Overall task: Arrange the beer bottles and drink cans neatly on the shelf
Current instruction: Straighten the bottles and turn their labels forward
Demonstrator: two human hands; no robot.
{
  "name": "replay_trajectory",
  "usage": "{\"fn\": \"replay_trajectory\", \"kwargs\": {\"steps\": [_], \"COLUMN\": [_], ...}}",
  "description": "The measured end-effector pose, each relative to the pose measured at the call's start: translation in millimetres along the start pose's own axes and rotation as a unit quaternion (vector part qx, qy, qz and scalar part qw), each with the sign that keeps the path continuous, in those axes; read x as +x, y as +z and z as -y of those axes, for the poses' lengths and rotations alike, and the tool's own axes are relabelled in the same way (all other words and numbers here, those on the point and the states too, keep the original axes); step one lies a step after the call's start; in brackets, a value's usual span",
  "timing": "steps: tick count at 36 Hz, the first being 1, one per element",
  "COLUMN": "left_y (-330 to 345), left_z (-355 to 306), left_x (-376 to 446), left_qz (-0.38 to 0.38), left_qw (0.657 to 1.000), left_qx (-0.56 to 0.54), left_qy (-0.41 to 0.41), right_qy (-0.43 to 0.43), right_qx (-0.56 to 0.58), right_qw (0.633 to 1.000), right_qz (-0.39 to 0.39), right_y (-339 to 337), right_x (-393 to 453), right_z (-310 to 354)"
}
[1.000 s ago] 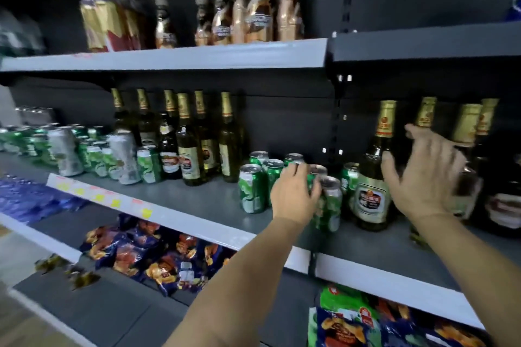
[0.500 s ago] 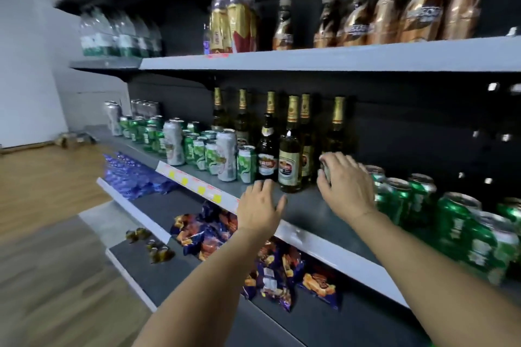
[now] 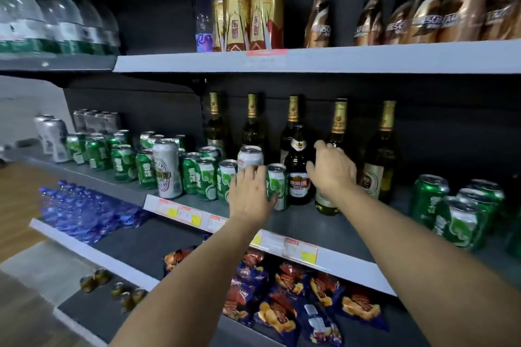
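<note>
Two hands reach over the shelf [image 3: 310, 222] edge. Left hand [image 3: 251, 194] wraps its grip round a green can [image 3: 277, 186]. Right hand [image 3: 332, 167], just right of this can, grips a green bottle [image 3: 327, 200]. Behind the can stands a dark beer bottle [image 3: 298, 172].

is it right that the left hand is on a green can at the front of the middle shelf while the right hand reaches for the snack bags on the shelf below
Not quite. In the head view the right hand reaches among the beer bottles, at the green bottle on the middle shelf, not the snack bags below. The left hand is on the green can at the front, as you say.
</note>
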State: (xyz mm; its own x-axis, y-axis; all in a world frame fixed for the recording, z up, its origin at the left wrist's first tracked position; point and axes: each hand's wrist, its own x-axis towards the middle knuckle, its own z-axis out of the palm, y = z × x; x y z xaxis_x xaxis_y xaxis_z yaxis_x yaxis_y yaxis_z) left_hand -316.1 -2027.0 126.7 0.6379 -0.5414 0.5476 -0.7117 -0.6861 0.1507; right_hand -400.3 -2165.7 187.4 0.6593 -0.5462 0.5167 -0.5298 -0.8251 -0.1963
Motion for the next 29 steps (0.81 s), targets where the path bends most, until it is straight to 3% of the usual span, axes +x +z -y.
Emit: {"fn": "replay_trajectory", "kwargs": {"steps": [9, 14, 20, 25, 29], "left_y": [12, 12, 19, 22, 14], "left_z": [-11, -18, -23, -29, -27], "left_x": [55, 74, 94, 97, 95], "left_qz": [0.069, 0.104, 0.154, 0.167, 0.151], "left_qw": [0.985, 0.937, 0.881, 0.861, 0.874], "left_qx": [0.131, 0.29, 0.381, 0.391, 0.361], "left_qy": [0.083, 0.165, 0.235, 0.28, 0.288], "right_qy": [0.097, 0.137, 0.21, 0.25, 0.247], "right_qx": [0.133, 0.148, 0.165, 0.174, 0.118], "right_qw": [0.986, 0.98, 0.964, 0.952, 0.961], "right_qz": [-0.016, -0.003, -0.018, 0.005, 0.025], "right_y": [32, 57, 66, 74, 76], "right_x": [44, 66, 90, 92, 89], "right_z": [26, 35, 33, 31, 34]}}
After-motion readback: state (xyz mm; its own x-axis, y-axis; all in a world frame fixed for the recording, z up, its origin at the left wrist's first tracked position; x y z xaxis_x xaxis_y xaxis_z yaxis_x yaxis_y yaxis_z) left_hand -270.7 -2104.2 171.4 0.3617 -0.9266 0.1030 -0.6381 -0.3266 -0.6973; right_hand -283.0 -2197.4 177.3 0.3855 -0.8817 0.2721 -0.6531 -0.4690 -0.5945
